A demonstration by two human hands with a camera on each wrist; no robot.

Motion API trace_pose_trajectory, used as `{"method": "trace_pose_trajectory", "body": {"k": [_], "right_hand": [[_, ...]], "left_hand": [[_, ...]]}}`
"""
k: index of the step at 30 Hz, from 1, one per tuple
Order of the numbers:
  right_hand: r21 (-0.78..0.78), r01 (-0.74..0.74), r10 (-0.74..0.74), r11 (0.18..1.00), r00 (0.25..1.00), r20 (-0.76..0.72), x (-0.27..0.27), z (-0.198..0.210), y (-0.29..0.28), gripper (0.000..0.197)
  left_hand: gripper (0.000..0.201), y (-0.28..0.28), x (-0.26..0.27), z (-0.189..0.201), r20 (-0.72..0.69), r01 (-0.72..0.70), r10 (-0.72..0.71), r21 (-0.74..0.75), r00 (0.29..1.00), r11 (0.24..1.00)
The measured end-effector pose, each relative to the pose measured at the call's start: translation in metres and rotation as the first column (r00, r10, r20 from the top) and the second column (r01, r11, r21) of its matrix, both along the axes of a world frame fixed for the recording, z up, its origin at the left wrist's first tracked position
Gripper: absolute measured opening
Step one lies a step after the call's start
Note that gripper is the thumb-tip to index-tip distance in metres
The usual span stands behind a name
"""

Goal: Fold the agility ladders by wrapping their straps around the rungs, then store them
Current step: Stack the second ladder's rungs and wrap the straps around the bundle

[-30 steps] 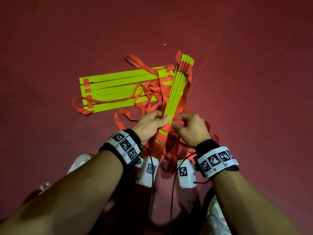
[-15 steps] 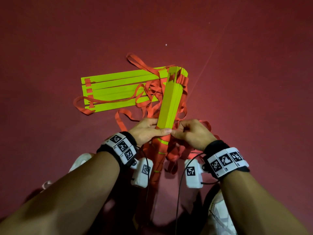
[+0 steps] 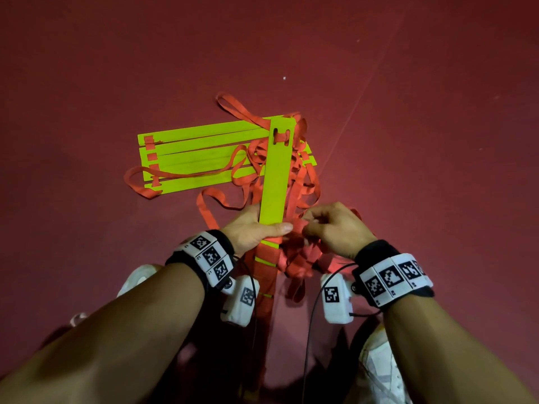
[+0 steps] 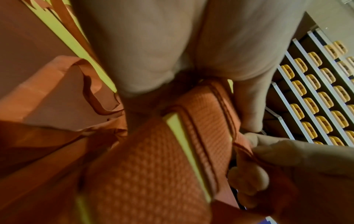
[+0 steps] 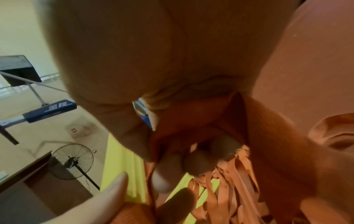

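A stack of neon-yellow rungs stands out from my hands with its flat face up, and red-orange strap is wound around its near end. My left hand grips that stack, thumb laid across the top. Just to its right, my right hand pinches a bunch of the red-orange strap. In the left wrist view the wrapped strap crosses the yellow rung edge. A second ladder lies flat on the floor, its rungs side by side, with loose straps tangled over it.
Dark red floor lies all around. My white shoes are at the bottom of the head view. The right wrist view shows a standing fan and a table frame; rows of yellow seats show in the left wrist view.
The held rung stack has turned from edge-on to flat face up. My right hand has kept working the strap at its near end.
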State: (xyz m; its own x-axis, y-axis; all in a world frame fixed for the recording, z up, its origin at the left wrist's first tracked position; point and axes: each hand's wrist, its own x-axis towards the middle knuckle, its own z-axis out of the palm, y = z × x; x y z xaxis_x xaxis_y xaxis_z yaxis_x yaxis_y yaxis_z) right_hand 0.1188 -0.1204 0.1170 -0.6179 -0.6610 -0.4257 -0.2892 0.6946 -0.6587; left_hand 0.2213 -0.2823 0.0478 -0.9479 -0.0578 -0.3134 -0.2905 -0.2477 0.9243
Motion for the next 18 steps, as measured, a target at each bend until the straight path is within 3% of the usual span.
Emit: {"method": "trace_pose_trajectory", "body": {"k": [3,6,7,9,11,12,15,18], "right_hand": [[0.014,-0.018,0.019,1.000,0.995,-0.096,0.002,0.003,0.000,0.014],[0.022,-0.039,0.043,0.999,0.973,-0.227,0.005,0.005,-0.002,0.012],[0.015,-0.046,0.048,0.999,0.965,-0.256,0.006,0.006,-0.004,0.012],[-0.001,-0.058,0.055,0.998,0.954,-0.295,0.009,0.006,-0.008,0.015],[-0.016,-0.038,0.032,0.999,0.956,-0.292,0.011,0.004,-0.009,0.022],[-0.019,-0.012,0.006,1.000,0.961,-0.278,0.011,0.003,-0.008,0.026],[-0.042,0.071,-0.079,0.997,0.966,-0.246,0.012,0.001,-0.007,0.036],[-0.041,0.096,-0.104,0.994,0.959,-0.263,0.013,0.002,-0.007,0.046]], "left_hand": [[0.027,0.003,-0.001,0.001,-0.001,-0.034,0.034,0.022,0.999,0.999],[0.025,0.009,-0.002,0.003,-0.020,-0.103,0.102,-0.117,0.995,0.988],[0.034,0.011,-0.003,-0.001,-0.017,-0.111,0.109,-0.155,0.994,0.982],[0.075,0.013,-0.005,-0.002,-0.004,-0.091,0.091,-0.159,0.996,0.983],[0.108,0.015,-0.008,0.002,0.112,-0.072,0.074,-0.022,0.991,0.997],[0.112,0.014,-0.010,0.003,0.179,-0.079,0.072,0.031,0.981,0.996],[0.097,0.014,-0.011,0.003,0.220,-0.143,0.113,0.123,0.969,0.982],[0.099,0.017,-0.008,0.007,0.225,-0.142,0.117,0.102,0.967,0.985]]}}
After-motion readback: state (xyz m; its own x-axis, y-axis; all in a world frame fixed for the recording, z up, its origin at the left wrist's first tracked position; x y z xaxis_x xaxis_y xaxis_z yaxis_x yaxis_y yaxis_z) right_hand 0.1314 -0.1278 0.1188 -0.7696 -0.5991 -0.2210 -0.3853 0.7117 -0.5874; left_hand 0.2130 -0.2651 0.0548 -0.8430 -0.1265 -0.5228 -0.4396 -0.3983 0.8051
